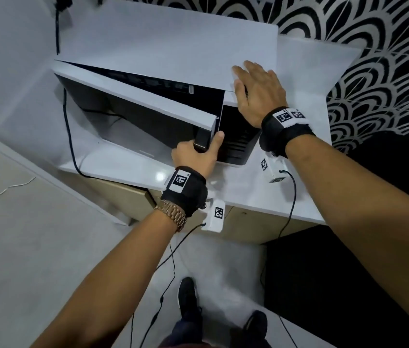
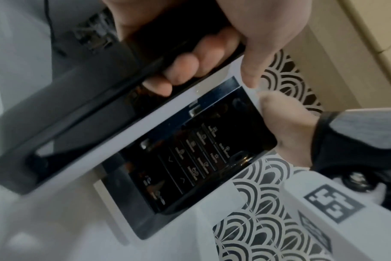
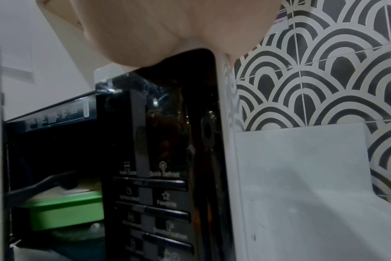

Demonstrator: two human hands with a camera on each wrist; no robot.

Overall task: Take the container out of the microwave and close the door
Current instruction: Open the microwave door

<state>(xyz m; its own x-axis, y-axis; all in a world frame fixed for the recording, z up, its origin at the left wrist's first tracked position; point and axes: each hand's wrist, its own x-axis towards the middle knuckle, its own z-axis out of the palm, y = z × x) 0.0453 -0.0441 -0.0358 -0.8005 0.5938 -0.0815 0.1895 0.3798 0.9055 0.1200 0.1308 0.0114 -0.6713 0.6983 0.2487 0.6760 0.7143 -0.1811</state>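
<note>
The microwave [image 1: 173,46] door [image 1: 133,101] stands partly open, leaving only a narrow wedge-shaped gap to the cavity. The left hand [image 1: 195,154] on the door handle [image 2: 63,134] fills the gap's wide end. Inside, the green container [image 3: 65,211] sits low behind the control panel [image 3: 159,176]. The right hand [image 1: 256,94] lies flat on the microwave's top corner. The counter [image 1: 248,192] in front lies open.

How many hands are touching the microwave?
2. The left hand grips the dark door handle of the partly open door. The right hand rests flat on top of the microwave, above the control panel.
</note>
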